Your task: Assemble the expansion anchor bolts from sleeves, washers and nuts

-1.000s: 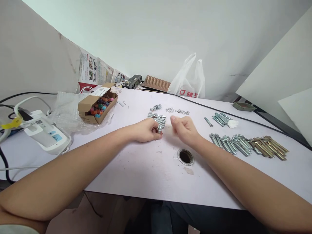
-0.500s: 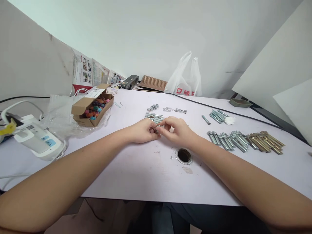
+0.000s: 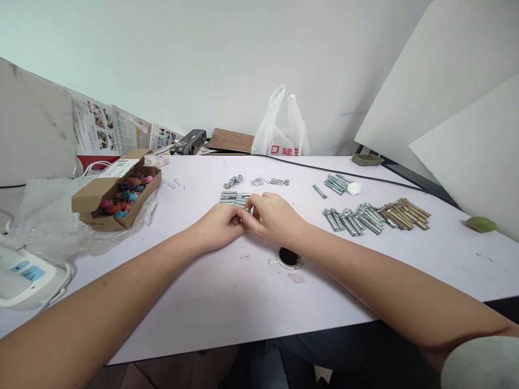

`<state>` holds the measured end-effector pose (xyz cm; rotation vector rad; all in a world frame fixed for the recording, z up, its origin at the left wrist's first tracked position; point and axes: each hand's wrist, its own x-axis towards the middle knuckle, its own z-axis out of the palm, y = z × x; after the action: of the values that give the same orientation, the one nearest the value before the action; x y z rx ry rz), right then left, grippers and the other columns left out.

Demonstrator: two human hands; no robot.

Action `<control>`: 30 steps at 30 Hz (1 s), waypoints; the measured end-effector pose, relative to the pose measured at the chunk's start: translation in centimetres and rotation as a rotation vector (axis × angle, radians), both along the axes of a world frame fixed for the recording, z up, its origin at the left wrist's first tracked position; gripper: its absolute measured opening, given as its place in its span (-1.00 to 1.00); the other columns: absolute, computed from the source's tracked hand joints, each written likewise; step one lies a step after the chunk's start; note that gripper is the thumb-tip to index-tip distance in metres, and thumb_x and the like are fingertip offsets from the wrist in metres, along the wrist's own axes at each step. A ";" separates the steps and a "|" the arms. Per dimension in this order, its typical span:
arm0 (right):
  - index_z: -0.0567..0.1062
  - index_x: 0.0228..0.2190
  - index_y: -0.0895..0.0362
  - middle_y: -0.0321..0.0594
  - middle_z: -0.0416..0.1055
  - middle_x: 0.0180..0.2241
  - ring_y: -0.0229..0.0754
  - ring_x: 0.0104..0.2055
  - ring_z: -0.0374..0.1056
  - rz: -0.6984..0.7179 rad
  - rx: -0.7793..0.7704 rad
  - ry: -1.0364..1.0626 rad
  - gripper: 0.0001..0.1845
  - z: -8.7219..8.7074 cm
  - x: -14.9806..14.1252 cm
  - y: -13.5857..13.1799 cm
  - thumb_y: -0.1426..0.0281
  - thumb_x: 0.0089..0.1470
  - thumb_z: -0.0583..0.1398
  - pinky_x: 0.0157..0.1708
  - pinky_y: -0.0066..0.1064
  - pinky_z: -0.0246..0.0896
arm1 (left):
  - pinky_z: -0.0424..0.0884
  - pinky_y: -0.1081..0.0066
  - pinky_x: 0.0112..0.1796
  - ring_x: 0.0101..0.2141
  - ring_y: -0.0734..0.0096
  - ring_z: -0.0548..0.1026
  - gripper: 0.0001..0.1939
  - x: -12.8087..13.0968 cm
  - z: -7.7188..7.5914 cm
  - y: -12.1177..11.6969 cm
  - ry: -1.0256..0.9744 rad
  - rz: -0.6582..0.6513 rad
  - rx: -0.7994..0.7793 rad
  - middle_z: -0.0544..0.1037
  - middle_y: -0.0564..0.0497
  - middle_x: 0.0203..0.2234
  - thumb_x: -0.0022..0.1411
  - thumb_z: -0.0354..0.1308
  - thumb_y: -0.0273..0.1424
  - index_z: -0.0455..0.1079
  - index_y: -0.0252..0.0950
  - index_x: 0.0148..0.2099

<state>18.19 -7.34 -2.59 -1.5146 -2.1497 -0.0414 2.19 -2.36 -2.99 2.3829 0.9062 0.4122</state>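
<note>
My left hand (image 3: pixel 222 224) and my right hand (image 3: pixel 272 215) meet at the middle of the table, closed, with their fingertips together around a small silvery metal part (image 3: pixel 245 209). Fingers cover most of that part, so its exact kind does not show. Just behind the hands lie silvery metal sleeves (image 3: pixel 229 197) side by side. Farther back are a cluster of nuts (image 3: pixel 233 181), thin ring washers (image 3: pixel 257 181) and more flat washers (image 3: pixel 279 182).
To the right lie one bolt (image 3: pixel 319 191), a pile of bolts (image 3: pixel 336 183), silver expansion bolts (image 3: pixel 352 220) and brass-coloured ones (image 3: pixel 407 213). A cardboard box of colourful pieces (image 3: pixel 121 197) stands left. A round table hole (image 3: pixel 289 257) lies below my right wrist. A black cable (image 3: pixel 324 170) crosses behind.
The view has turned right, so the table's things appear farther left and a green fruit shows at the right. My hands stay together on the small metal part.
</note>
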 end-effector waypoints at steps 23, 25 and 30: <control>0.48 -0.55 0.16 -0.05 0.46 -0.42 -0.09 -0.43 0.33 -0.613 -0.748 -0.225 -0.60 3.9 17.6 3.4 0.05 -0.08 0.25 -0.44 -0.28 0.12 | 0.31 0.43 -0.41 -0.50 0.41 0.42 -0.65 -0.6 0.2 0.3 -0.029 0.043 -0.087 0.49 0.09 -0.57 0.19 0.02 -0.12 0.45 -0.24 -0.18; 0.49 -0.51 0.17 -0.02 0.46 -0.38 -0.06 -0.41 0.35 -0.714 -0.644 -0.213 -0.63 4.0 18.0 3.5 0.09 -0.03 0.22 -0.45 -0.28 0.12 | 0.30 0.42 -0.41 -0.50 0.41 0.42 -0.66 -0.6 0.2 0.3 -0.028 0.041 -0.093 0.48 0.10 -0.57 0.19 0.02 -0.12 0.44 -0.24 -0.18; 0.50 -0.43 0.21 0.05 0.46 -0.33 -0.02 -0.35 0.36 -0.790 -0.562 -0.198 -0.71 2.1 18.4 4.6 0.20 -0.01 0.21 -0.43 -0.29 0.13 | 0.31 0.42 -0.40 -0.48 0.40 0.43 -0.67 -0.7 0.1 0.4 -0.021 0.040 -0.106 0.51 0.09 -0.54 0.20 0.01 -0.12 0.43 -0.23 -0.18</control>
<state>36.62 -2.78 -0.46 -2.7068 -1.6199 0.1603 1.53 -1.93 -2.86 2.2641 0.9442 0.3939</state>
